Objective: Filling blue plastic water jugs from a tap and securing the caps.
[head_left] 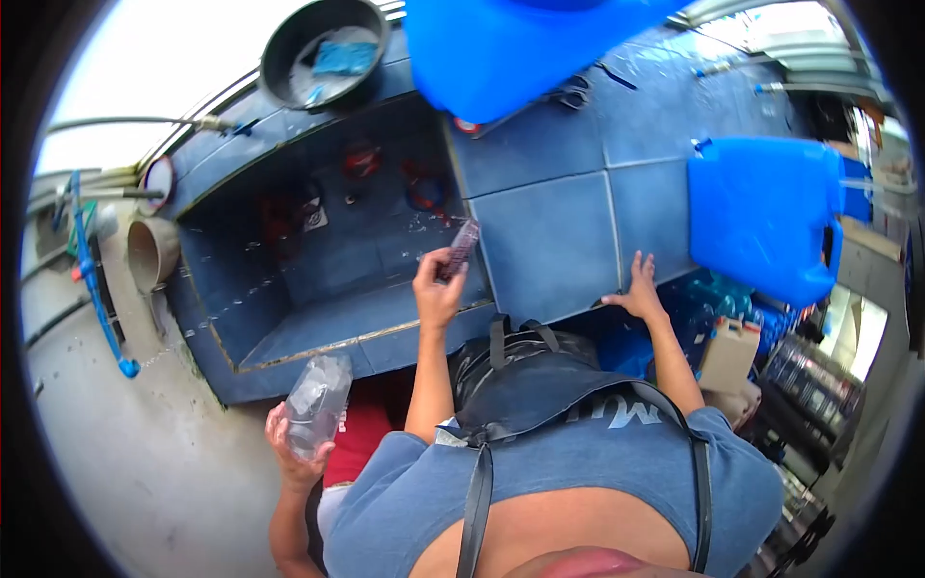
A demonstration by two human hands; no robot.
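Observation:
My left hand (436, 292) grips a small clear object with dark reddish marks (460, 249), perhaps plastic, at the right rim of a blue-tiled sink (318, 289). Blur hides its exact kind. My right hand (639, 292) is spread, fingers apart, by the front edge of the blue-tiled counter (542, 246), with nothing visible in it. Whether it touches the tiles I cannot tell. Several red items, among them a red bundle (361, 160), lie inside the sink, too blurred to name. Over my front hangs a black apron or bag (520, 404) with straps.
Another person's hand (293, 441) at my left holds a clear plastic container (318, 404). A black basin (271, 68) with a blue cloth stands behind the sink. Blue plastic containers (491, 72) and a blue jerrycan (766, 217) sit on the counter, near scissors (574, 94).

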